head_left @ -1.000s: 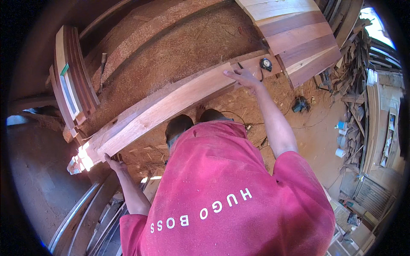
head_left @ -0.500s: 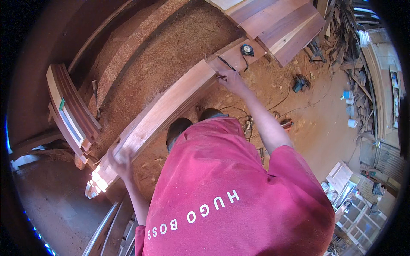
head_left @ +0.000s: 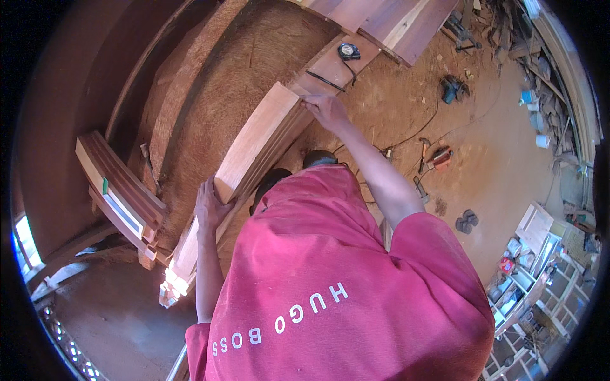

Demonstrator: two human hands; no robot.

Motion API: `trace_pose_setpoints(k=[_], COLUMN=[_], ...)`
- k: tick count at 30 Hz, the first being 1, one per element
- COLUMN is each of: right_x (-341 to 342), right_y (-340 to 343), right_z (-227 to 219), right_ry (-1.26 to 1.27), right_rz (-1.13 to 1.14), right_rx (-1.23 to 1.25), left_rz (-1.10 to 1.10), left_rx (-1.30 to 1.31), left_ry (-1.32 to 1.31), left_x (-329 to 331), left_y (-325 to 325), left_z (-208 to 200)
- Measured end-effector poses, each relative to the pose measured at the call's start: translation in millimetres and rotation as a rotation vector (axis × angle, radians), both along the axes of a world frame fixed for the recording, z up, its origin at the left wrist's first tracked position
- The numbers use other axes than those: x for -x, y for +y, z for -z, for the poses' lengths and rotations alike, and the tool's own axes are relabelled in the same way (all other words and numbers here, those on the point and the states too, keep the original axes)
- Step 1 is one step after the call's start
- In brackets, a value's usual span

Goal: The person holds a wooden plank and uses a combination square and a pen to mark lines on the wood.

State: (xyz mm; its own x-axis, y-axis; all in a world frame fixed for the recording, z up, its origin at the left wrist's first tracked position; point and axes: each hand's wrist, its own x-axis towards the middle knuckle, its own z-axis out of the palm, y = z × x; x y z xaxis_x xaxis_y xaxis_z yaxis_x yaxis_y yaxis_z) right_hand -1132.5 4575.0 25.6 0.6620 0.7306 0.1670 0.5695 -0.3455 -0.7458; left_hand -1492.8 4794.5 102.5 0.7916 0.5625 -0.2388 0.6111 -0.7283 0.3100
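Observation:
A short, curved wooden piece (head_left: 260,136) with a smooth pale top and stepped side lies along a long wooden beam (head_left: 184,251). At its near left end, my left hand (head_left: 211,206) wraps round the wood, thumb on the right side. My right hand (head_left: 327,113) closes its fingers on the far right corner of the same piece. Just beyond that end, a thin black stick (head_left: 326,81), perhaps a pencil, rests on a flat board (head_left: 330,63). A black tape measure (head_left: 348,52) sits farther up the board. Sunlight falls on the beam's near end.
Joined planks (head_left: 394,25) stand at the far end. Stacked curved pieces (head_left: 121,190) and a chisel-like tool (head_left: 150,168) are at left. On the sawdust-covered floor at right lie a blue power tool (head_left: 452,90), cords, a hammer (head_left: 424,154) and sandals (head_left: 466,221).
My left hand has come up from the beam's lower end and now grips the curved piece's near end. My right hand stays at the far corner. The whole view has shifted.

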Motion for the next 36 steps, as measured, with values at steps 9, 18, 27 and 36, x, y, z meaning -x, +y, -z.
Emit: trace_pose_setpoints(k=[9,18,27,36], right_x=[-2,-4,-4,-5], right_y=[-1,1,1,1], right_z=[7,17,15,15], right_ry=[0.059,0.069,-0.024,0.052], right_rz=[0.03,0.022,0.005,0.025], right_rx=[0.077,-0.02,0.01,0.018], left_rz=[0.0,0.046,0.044,0.008], left_rx=[0.001,-0.088,-0.097,-0.044], left_ry=[-0.029,-0.089,-0.062,-0.017], left_x=[3,0,2,-1], left_y=[2,-2,0,-1], left_z=[3,-1,2,-2])
